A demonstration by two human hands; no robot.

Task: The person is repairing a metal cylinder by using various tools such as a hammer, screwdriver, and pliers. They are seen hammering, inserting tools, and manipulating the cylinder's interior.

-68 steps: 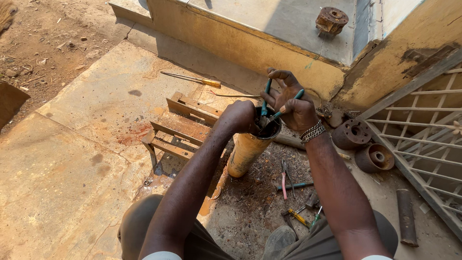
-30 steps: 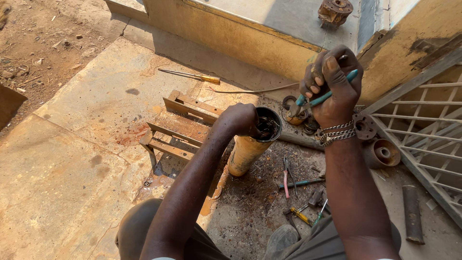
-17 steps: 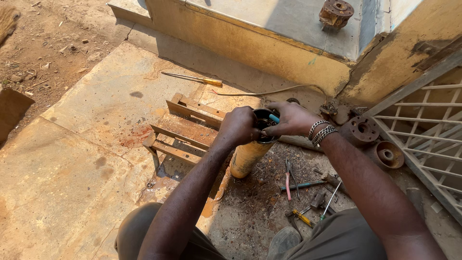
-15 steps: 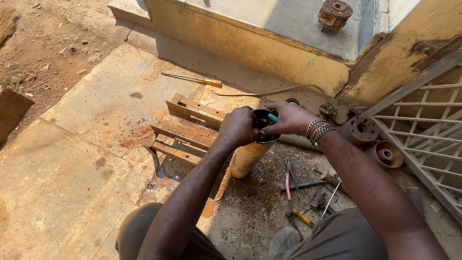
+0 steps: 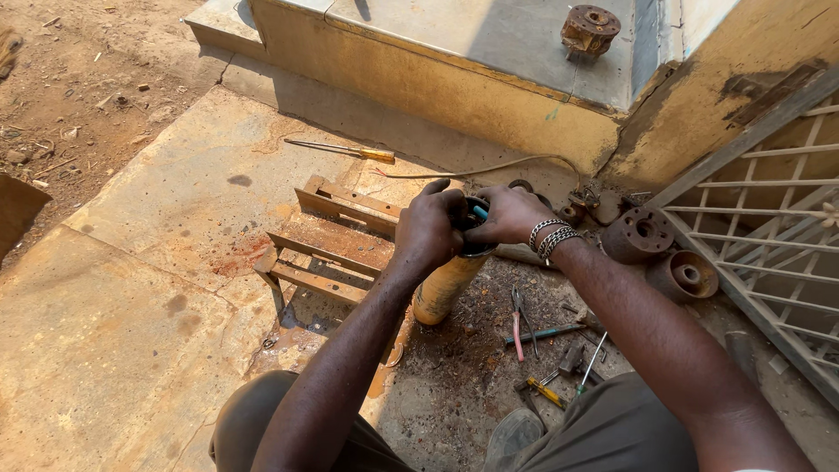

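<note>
I have the rusty yellow cylinder standing on the floor, my left hand clamped round its top rim, my right hand at 3 o'clock, fingers closed on a teal-handled tool working inside; next calls for steady bracing, I judge

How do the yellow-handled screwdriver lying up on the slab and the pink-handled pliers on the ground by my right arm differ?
The yellow-handled screwdriver is one long thin shaft with a short yellow grip; the pink-handled pliers are shorter, with two handles spread apart. The screwdriver lies crosswise on bare, fairly clean concrete beyond the rusty metal frame; the pliers point away from you on dark, gritty debris beside the yellow cylinder. Both lie flat and untouched by either hand.
</note>
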